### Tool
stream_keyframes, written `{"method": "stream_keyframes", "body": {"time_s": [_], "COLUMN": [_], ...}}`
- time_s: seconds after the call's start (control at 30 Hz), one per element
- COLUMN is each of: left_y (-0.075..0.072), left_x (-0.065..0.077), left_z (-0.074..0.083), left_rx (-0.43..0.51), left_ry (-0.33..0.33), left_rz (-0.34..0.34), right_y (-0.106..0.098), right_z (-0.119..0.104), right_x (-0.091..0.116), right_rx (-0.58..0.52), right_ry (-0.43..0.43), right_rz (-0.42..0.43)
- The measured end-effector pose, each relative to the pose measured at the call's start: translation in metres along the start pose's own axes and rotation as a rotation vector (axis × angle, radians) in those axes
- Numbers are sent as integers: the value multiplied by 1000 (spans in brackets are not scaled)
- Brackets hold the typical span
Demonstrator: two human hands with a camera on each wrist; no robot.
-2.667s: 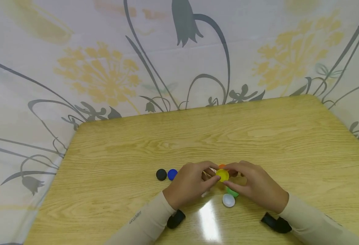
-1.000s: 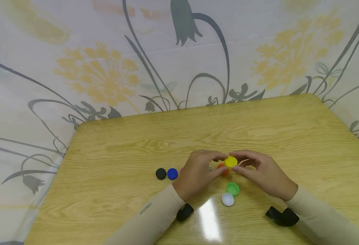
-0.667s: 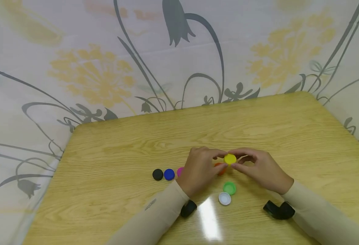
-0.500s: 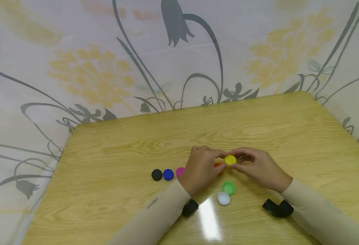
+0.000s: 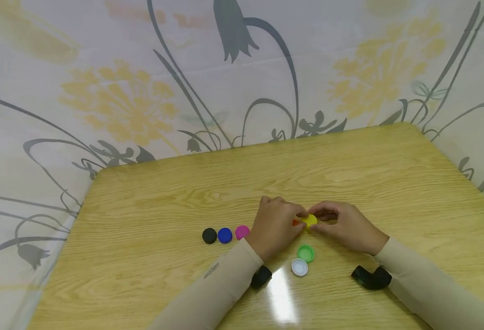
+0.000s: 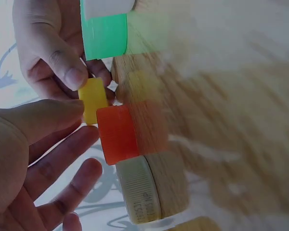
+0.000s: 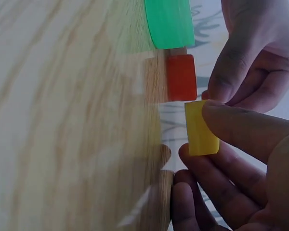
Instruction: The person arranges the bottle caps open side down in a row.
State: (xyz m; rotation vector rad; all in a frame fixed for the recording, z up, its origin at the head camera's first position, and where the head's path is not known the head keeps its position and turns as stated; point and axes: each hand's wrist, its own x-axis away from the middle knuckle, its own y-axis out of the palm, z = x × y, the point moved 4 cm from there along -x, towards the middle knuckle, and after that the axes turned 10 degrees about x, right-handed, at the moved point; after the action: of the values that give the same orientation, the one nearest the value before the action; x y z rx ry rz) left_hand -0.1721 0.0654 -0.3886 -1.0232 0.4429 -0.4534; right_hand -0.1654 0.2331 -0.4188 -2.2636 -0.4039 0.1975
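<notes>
A yellow bottle cap point(image 5: 310, 221) is pinched at its edges by both hands, smooth top up. My left hand point(image 5: 277, 227) has thumb and forefinger at its left side. From the right, my right hand point(image 5: 347, 227) grips it between thumb and fingers. The right wrist view shows the yellow cap point(image 7: 202, 130) a little above the table. Close beside it stands an orange cap point(image 6: 118, 134), mostly covered by my left hand in the head view. A whitish ribbed cap point(image 6: 138, 190) adjoins the orange one and is hidden from the head camera.
To the left lie a magenta cap point(image 5: 242, 232), a blue cap point(image 5: 225, 235) and a black cap point(image 5: 209, 235) in a row. Nearer me, a green cap point(image 5: 305, 253) and a white cap point(image 5: 299, 267) lie hollow side up on the wooden table point(image 5: 143, 275).
The yellow cap, hollow side up at first, has been turned over. Both hands have since lowered it towards the table beside the orange cap. The head view has shifted slightly.
</notes>
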Motion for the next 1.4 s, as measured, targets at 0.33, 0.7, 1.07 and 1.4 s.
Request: {"method": "stream_keyframes", "body": {"time_s": [0.33,0.7,1.07,1.4], "left_y": [5,4,3,-20], "left_x": [-1,-1,2,21], "left_z": [1,1,-1,1], "left_rx": [-44,-58,-54,54], "left_ry": [14,22,50,114], "left_rz": [-29,-45,9,123], "right_y": [3,2,0,-3], "right_z": [-1,0,-2,-18], "right_x": [1,0,2,22], "right_rx": [27,22,32,-15], "right_ry": [-3,-16,-22,-117], "right_rz": [-16,-12,22,140]}}
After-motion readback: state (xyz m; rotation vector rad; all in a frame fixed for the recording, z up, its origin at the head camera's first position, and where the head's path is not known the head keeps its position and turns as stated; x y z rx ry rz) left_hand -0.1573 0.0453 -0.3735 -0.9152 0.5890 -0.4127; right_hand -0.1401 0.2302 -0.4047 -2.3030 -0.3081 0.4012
